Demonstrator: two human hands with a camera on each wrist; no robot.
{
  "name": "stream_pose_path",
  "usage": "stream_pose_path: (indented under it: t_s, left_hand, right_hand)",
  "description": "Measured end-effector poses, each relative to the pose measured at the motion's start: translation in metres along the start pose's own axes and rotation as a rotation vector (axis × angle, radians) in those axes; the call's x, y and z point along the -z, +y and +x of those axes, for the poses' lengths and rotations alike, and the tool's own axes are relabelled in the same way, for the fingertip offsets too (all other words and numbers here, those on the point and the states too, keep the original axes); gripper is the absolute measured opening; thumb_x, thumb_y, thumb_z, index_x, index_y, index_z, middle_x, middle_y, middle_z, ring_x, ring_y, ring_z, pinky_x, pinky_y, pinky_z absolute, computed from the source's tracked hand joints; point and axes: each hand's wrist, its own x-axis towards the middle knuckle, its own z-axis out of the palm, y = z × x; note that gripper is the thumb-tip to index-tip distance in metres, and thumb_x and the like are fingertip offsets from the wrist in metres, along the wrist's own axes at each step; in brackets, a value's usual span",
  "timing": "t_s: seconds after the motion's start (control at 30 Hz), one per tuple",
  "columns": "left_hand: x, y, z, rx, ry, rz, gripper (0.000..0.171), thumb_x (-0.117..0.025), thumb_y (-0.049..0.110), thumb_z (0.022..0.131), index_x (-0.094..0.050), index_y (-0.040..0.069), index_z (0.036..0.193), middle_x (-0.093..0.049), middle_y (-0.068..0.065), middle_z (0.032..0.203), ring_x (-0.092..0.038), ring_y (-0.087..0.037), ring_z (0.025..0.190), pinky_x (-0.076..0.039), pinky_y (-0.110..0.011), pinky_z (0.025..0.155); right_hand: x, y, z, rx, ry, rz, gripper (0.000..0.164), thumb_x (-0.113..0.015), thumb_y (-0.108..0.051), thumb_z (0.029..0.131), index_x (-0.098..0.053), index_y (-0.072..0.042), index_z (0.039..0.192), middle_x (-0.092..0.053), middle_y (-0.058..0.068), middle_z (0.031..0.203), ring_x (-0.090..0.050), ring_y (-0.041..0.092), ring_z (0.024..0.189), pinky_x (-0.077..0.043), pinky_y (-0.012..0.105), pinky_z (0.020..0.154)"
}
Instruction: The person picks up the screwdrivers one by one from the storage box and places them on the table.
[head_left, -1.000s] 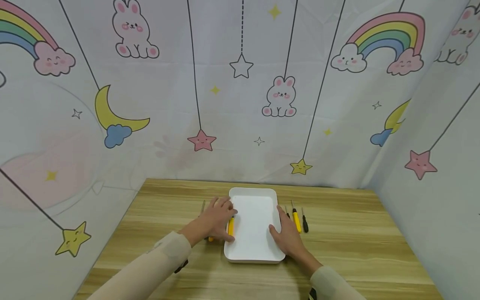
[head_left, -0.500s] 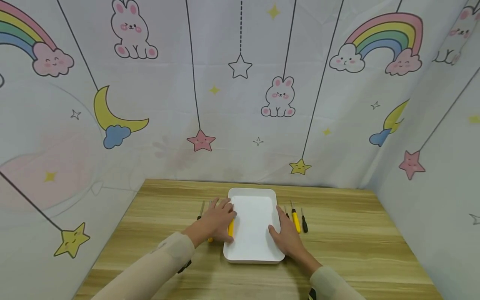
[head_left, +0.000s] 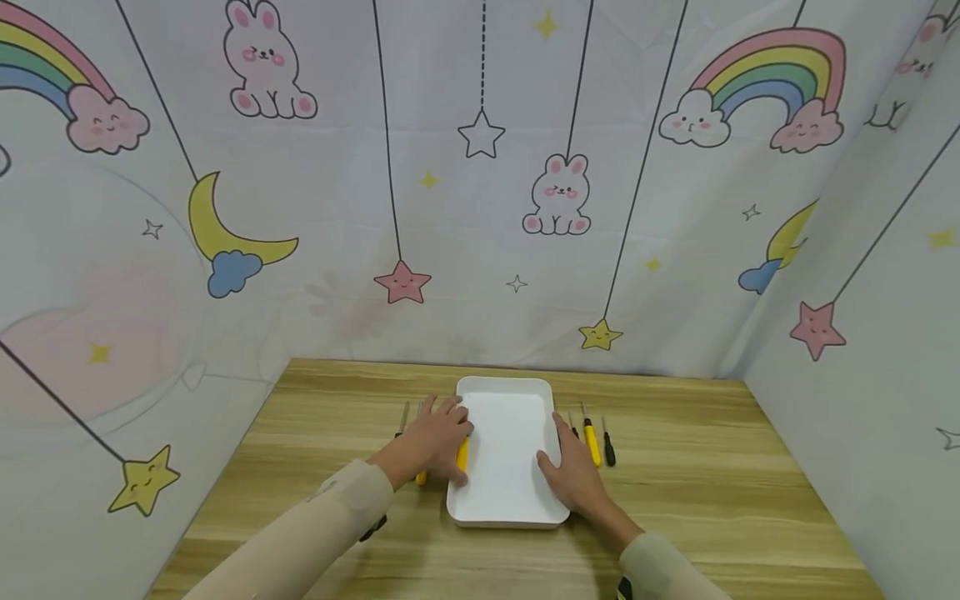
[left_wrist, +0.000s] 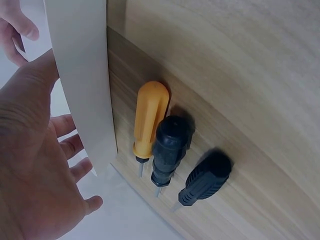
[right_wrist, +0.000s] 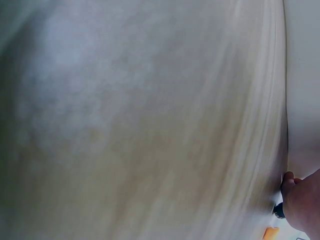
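A white tray (head_left: 506, 450) lies on the wooden table (head_left: 697, 483). My left hand (head_left: 435, 440) lies over its left rim, fingers spread and loosely bent, thumb tip on the inner side. Between thumb and fingers shows a yellow handle (head_left: 462, 454) along the tray's left wall; the rest of it is hidden. In the left wrist view the left fingers (left_wrist: 72, 145) reach in behind the tray's wall (left_wrist: 80, 75). My right hand (head_left: 576, 471) grips the right wall, thumb inside, fingers along the outside. The right wrist view shows only part of that hand.
Left of the tray lie a yellow-handled screwdriver (left_wrist: 150, 117) and two black-handled screwdrivers (left_wrist: 170, 147). To the right are a yellow-and-black screwdriver (head_left: 591, 440), a black screwdriver (head_left: 608, 446) and one partly covered by my right hand. A patterned cloth (head_left: 480, 333) hangs behind the table.
My left forearm has shifted slightly to the right. Both hands stay at the tray's sides, and the tray has not visibly moved.
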Motion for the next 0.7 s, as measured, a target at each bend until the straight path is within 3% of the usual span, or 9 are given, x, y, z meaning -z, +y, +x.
stream_pose_path:
  t_s: [0.7]
  left_hand:
    - [-0.0027, -0.003, 0.0068, 0.005, 0.007, -0.032, 0.092, -0.081, 0.074, 0.074, -0.064, 0.017, 0.144, -0.053, -0.005, 0.154, -0.035, -0.027, 0.152, -0.025, -0.062, 0.124]
  right_hand:
    - [-0.0008, -0.0001, 0.0003, -0.002, 0.005, -0.007, 0.075, -0.069, -0.017, 0.101, -0.032, 0.004, 0.163, -0.045, 0.025, 0.161, -0.046, 0.042, 0.147, -0.038, 0.058, 0.119]
